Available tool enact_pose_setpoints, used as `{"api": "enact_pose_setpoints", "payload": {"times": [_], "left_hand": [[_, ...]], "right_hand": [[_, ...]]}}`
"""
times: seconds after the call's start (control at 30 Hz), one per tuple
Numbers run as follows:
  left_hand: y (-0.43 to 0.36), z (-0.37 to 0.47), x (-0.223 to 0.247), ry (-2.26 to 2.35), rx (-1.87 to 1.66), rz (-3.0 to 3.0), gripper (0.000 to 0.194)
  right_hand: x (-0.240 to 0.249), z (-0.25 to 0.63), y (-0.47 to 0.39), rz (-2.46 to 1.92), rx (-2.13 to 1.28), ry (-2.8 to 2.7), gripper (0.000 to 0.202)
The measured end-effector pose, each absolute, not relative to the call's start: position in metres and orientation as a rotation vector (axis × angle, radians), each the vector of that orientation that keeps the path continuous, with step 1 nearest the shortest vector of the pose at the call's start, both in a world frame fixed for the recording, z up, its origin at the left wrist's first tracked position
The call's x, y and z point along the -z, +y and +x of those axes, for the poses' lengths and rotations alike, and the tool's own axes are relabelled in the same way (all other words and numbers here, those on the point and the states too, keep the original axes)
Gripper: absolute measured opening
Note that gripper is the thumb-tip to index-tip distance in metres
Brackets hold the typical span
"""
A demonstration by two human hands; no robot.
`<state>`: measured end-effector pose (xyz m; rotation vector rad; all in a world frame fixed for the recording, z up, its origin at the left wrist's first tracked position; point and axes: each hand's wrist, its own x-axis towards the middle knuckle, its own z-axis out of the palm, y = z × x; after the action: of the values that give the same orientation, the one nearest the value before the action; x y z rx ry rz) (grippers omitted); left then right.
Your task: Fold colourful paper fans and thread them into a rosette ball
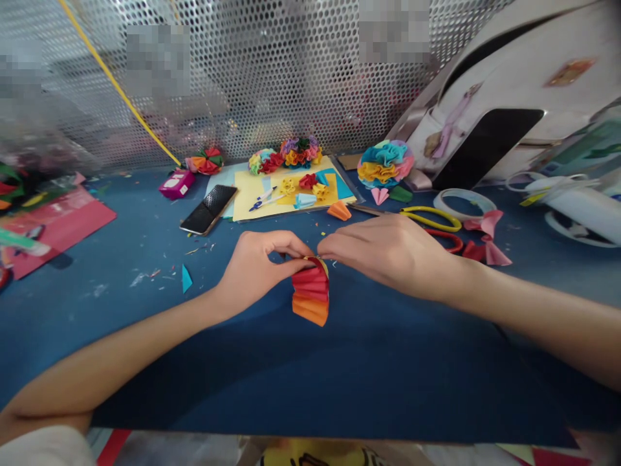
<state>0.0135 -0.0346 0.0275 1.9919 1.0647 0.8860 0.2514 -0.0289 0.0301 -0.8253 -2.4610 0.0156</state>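
Over the blue tabletop (291, 382), my left hand (255, 268) pinches a pleated paper piece (310, 294) by its top edge. The folds are red above and orange at the lower end, and they hang down below my fingertips. A sliver of yellow shows at the upper right of the folds. My right hand (391, 252) is closed, its fingertips meeting the same top edge from the right. What sits between those right fingertips is too small to make out. Just beyond my hands lies a small folded orange paper piece (339, 210).
Yellow-handled scissors (436, 217), a tape roll (464, 204) and pink paper bows (488, 236) lie right. Behind are ruffled paper flowers (385, 165), yellow sheets (245, 194) and pens (264, 199). A phone (208, 209) lies left; another phone (488, 145) leans on a backpack (524, 77).
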Motion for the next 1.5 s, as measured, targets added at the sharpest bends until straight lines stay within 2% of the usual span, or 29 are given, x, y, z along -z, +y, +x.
{"api": "enact_pose_setpoints", "payload": {"times": [0.1,0.4,0.67,0.87,1.13,1.5], "left_hand": [[-0.037,0.015,-0.026,1.103,-0.860,2.078,0.007],[-0.029,0.006,-0.035,1.032,-0.687,2.189,0.018],[-0.031,0.012,-0.034,1.079,-0.710,2.085,0.004],[-0.033,0.011,-0.031,1.081,-0.733,2.357,0.013],[-0.031,0.009,-0.028,1.016,-0.693,2.530,0.022],[-0.024,0.009,-0.034,1.090,-0.668,2.150,0.014]], "right_hand": [[-0.029,0.249,-0.033,-0.712,0.098,-2.670,0.029],[-0.024,0.249,-0.032,-0.757,0.197,-2.625,0.023],[-0.026,0.245,-0.041,-0.667,0.335,-2.670,0.035],[-0.024,0.242,-0.044,-0.652,0.473,-2.645,0.036],[-0.023,0.244,-0.041,-0.703,0.415,-2.693,0.036],[-0.029,0.247,-0.032,-0.852,0.210,-2.601,0.026]]}}
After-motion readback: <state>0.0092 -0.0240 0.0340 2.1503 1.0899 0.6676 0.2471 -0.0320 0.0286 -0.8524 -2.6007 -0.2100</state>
